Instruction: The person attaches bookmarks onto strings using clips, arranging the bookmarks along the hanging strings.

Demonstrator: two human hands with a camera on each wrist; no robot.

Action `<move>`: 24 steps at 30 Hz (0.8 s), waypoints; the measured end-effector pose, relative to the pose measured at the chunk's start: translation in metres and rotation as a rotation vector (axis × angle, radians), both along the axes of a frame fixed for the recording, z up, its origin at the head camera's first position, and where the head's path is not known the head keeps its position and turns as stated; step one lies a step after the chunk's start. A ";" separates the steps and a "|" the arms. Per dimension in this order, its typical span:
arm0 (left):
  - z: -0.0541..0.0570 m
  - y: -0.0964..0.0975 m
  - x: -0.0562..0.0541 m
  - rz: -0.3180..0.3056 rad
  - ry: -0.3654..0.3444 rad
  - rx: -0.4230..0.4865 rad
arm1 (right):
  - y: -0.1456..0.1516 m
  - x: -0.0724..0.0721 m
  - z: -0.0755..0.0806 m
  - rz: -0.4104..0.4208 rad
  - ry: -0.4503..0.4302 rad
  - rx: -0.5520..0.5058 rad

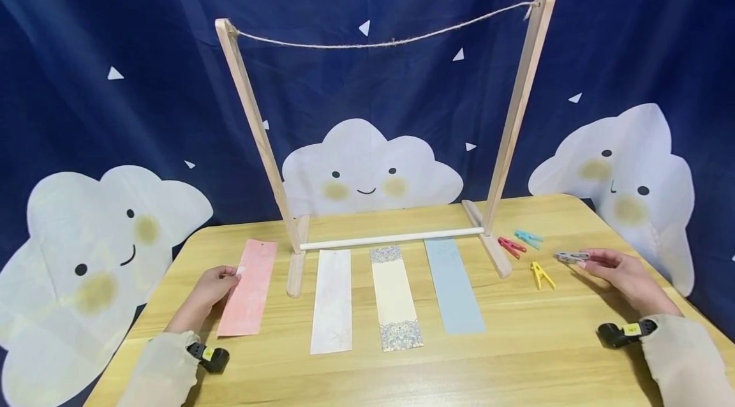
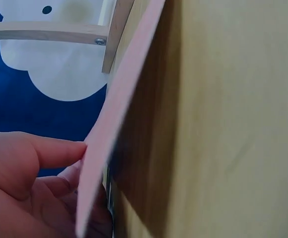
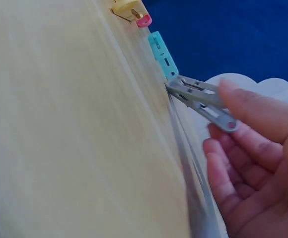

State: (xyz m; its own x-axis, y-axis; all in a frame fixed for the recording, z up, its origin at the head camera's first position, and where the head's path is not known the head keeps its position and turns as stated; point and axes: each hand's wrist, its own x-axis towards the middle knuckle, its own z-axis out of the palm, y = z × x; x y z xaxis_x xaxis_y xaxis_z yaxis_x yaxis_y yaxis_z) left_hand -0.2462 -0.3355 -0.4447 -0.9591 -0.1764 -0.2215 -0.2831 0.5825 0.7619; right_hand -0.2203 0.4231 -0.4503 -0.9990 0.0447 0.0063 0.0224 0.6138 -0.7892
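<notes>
My left hand pinches the left edge of a pink paper strip between thumb and fingers. In the left wrist view that strip is tilted, its near edge raised off the table. On the right, my right hand holds a grey clothespin by its handle end, thumb on one arm. The right wrist view shows the grey clothespin with its tip pointing away from the palm. Near it lie a blue clothespin, a red clothespin and a yellow clothespin.
A wooden frame with a sagging string and a white crossbar stands at the back. Before it lie a white strip, a patterned cream strip and a light blue strip. A dark blue curtain hangs behind.
</notes>
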 end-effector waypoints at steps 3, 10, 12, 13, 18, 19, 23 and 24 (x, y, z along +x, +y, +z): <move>0.003 -0.001 0.000 0.022 0.023 0.039 | -0.001 -0.002 0.002 -0.033 0.022 -0.019; 0.012 0.003 0.002 0.048 0.097 0.092 | -0.015 -0.003 0.012 -0.041 0.111 -0.089; 0.017 0.006 0.003 0.057 0.132 0.109 | -0.021 -0.004 0.016 -0.029 0.139 -0.107; 0.019 0.008 0.002 0.067 0.148 0.113 | -0.023 -0.004 0.018 -0.023 0.150 -0.126; 0.032 0.012 0.002 0.100 0.234 0.164 | -0.039 -0.007 0.029 0.028 0.175 -0.170; 0.035 0.012 0.003 0.108 0.244 0.170 | -0.042 -0.007 0.031 0.037 0.177 -0.161; 0.048 0.013 0.005 0.127 0.287 0.207 | -0.060 -0.010 0.043 0.058 0.189 -0.102; 0.052 0.014 0.005 0.129 0.294 0.220 | -0.064 -0.011 0.047 0.062 0.189 -0.095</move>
